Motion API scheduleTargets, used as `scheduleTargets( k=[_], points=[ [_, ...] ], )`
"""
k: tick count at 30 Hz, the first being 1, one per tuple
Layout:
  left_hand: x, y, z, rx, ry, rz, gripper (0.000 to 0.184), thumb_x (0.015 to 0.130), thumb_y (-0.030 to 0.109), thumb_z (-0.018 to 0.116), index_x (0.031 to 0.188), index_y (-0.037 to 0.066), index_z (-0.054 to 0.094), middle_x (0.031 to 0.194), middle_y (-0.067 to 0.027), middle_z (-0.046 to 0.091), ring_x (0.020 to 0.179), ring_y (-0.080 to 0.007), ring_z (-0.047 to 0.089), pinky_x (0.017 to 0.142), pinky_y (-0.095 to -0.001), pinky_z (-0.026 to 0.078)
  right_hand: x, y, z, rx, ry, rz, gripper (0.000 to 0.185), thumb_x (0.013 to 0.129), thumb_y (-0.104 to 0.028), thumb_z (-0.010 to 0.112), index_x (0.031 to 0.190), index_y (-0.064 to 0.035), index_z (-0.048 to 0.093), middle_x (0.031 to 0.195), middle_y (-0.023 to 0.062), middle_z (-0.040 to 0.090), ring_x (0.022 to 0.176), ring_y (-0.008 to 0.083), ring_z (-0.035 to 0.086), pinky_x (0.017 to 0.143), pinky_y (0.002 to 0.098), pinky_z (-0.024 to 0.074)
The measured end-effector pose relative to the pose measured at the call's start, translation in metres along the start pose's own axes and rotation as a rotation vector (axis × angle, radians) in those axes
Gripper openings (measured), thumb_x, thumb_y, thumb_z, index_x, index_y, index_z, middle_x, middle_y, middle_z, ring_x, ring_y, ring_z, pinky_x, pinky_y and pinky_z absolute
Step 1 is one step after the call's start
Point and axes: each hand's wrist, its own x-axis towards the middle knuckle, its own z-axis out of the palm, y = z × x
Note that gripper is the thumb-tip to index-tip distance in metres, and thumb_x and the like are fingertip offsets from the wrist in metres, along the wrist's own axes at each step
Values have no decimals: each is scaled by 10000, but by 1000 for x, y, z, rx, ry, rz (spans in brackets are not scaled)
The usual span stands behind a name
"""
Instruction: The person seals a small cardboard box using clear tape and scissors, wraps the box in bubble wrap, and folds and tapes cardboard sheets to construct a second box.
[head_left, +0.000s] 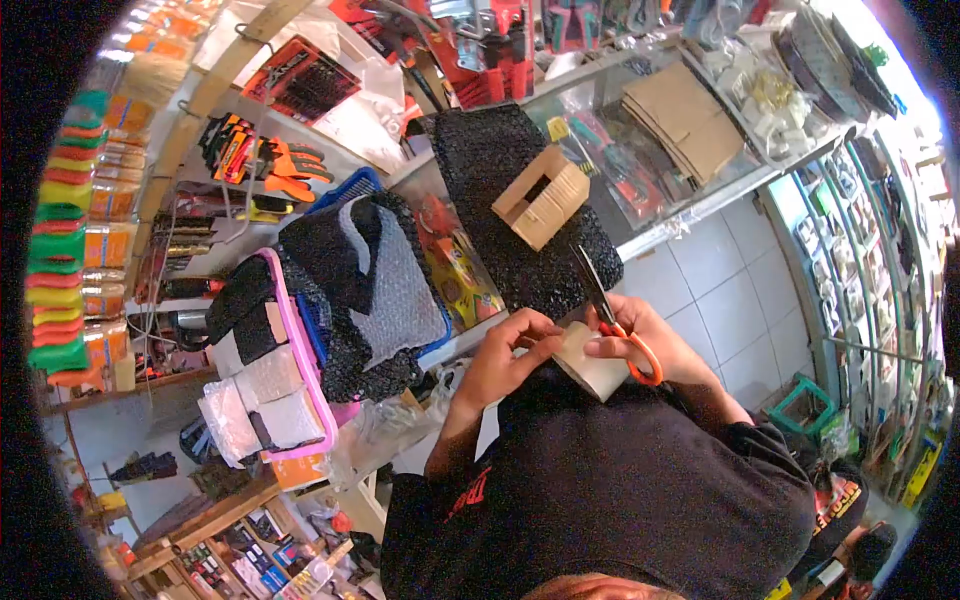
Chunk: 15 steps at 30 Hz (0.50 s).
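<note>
My right hand (648, 338) is closed around a pair of scissors (598, 288) with orange handles; the dark blades point up and away from me. Its thumb also rests on a roll of tan tape (592, 365) held close to my chest. At the roll's left edge, the fingers of my left hand (518, 348) are bent and pinch the tape. Beyond my hands, a small open cardboard box (541, 198) lies on a sheet of black bubble wrap (478, 150) spread over the glass counter.
Flat cardboard pieces (682, 120) lie on the glass display counter (640, 235). To the left stand a pink-rimmed basket (318, 400) with wrapped packets and a blue crate (440, 340) with bubble wrap. Paintbrushes (60, 270) hang at far left. A green stool (803, 405) is on the tiled floor.
</note>
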Motion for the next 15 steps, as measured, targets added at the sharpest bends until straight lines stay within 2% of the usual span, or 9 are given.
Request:
scheduleTargets(
  k=[1, 4, 7, 10, 14, 15],
  points=[
    [1, 0, -1, 64, 20, 80, 225, 994, 233, 714, 1029, 24, 639, 962, -28, 649, 935, -101, 620, 798, -293, 527, 0, -3, -1, -59, 4, 32, 282, 893, -171, 812, 977, -78, 560, 803, -86, 456, 723, 28, 415, 608, 226, 337],
    [0, 13, -6, 103, -27, 54, 200, 977, 166, 718, 919, 52, 564, 1006, -19, 612, 942, -106, 563, 787, -274, 495, 4, -6, -1, -99, -33, 57, 284, 893, -173, 814, 978, -76, 561, 797, -85, 460, 721, 26, 419, 608, 228, 343],
    [-3, 11, -10, 194, -4, 75, 228, 976, 150, 715, 879, 53, 533, 1009, -31, 616, 963, -115, 576, 777, -282, 504, 11, -10, 1, -106, -57, 75, 285, 891, -171, 816, 986, -66, 568, 824, -75, 488, 740, 27, 447, 629, 227, 372],
    [-7, 14, -7, 202, 67, 68, 174, 961, 129, 718, 923, 9, 599, 898, -60, 646, 844, -151, 648, 741, -328, 535, 15, -14, 4, -85, -97, 61, 289, 891, -163, 816, 1002, -56, 571, 850, -63, 506, 771, 36, 476, 667, 228, 403],
    [-12, 7, -5, 332, 127, 160, 142, 967, 91, 682, 945, -8, 583, 880, -142, 661, 849, -295, 679, 729, -394, 531, 17, -19, 5, -118, -126, 122, 288, 893, -146, 812, 1023, -48, 574, 873, -53, 518, 818, 48, 501, 724, 234, 428],
    [-12, 6, -4, 386, 149, 186, 139, 971, 89, 674, 957, -11, 578, 877, -160, 660, 855, -333, 678, 729, -413, 527, 18, -18, 6, -76, -133, 81, 280, 893, -137, 809, 1019, -47, 577, 875, -54, 523, 820, 44, 497, 722, 237, 426]
  ],
)
